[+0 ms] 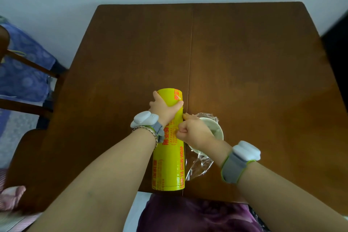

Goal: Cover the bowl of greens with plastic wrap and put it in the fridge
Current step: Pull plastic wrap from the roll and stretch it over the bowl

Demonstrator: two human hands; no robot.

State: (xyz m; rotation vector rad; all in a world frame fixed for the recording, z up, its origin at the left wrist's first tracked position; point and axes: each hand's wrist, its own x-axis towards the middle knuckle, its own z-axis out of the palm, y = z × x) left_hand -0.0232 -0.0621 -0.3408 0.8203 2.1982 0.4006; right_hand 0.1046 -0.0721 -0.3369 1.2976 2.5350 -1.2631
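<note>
A wooden chair [28,62] stands well left of the plastic wrap roll [168,164]. The left hand [165,107] grips the roll's far part, fingers curled over it, as it lies on the brown table [244,62]. At the roll's right edge the fisted right hand [194,132] pinches clear film [199,167]. The white bowl [217,130] sits just right of the roll, partly under that hand.

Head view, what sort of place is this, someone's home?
Likely a home dining spot: a brown wooden table, a wooden chair with blue patterned fabric beside it, and a yellow plastic wrap roll by a white bowl.
</note>
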